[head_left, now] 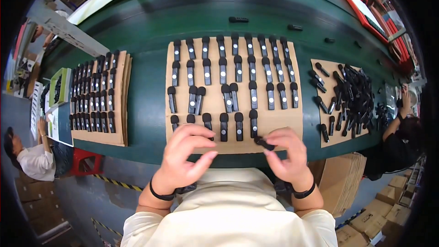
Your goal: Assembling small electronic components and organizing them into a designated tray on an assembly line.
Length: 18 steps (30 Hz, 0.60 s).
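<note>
My right hand (291,153) pinches a small black clip-style microphone (264,143) with a foam tip, over the near right part of a cardboard sheet (212,100). My left hand (184,154) is over the sheet's near left edge, thumb and fingers apart with nothing between them. Several like microphones lie in four rows on the sheet, foam ends pointing away from me, most bearing a pale round spot. One in the near row (254,123) lies just beyond the held one. In the third row, two pairs lie close together. My left fingers partly cover the near row's left end.
At right, another cardboard sheet (325,142) carries a jumbled heap of microphones (352,93). Stacked cardboard sheets (125,110) with microphones in rows stand left, beside a green-edged tray (57,87). Loose microphones dot the green table (146,87). A person (34,158) sits left; another (402,137) is right.
</note>
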Tool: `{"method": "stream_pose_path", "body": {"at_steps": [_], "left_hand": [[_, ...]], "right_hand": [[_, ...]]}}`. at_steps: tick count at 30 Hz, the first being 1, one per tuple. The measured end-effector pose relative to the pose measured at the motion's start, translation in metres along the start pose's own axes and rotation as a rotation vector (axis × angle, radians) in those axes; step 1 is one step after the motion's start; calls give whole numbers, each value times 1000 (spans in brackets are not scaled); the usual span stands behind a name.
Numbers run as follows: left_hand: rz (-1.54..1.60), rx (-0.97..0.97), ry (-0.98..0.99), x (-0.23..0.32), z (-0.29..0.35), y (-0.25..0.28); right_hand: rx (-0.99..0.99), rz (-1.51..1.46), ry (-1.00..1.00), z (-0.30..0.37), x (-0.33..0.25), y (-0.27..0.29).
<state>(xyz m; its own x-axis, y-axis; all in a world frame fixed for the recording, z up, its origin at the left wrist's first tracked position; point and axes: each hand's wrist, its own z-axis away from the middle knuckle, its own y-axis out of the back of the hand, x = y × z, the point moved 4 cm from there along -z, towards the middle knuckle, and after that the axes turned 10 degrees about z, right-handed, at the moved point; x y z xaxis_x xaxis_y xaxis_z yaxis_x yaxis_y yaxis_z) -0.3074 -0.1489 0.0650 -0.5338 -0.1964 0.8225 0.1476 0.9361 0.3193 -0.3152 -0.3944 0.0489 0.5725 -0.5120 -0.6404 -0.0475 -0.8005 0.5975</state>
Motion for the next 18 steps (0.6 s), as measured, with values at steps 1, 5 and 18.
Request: {"method": "stream_pose_path", "body": {"at_steps": [1,5,18], "left_hand": [[8,-7,15,-2,3,2],[25,73,56,-7,12,16],[-141,183,101,-16,12,71]], "right_hand": [[-6,-2,-17,3,4,3],[82,145,12,10,14,12],[-205,490,166,20,28,-1]]}}
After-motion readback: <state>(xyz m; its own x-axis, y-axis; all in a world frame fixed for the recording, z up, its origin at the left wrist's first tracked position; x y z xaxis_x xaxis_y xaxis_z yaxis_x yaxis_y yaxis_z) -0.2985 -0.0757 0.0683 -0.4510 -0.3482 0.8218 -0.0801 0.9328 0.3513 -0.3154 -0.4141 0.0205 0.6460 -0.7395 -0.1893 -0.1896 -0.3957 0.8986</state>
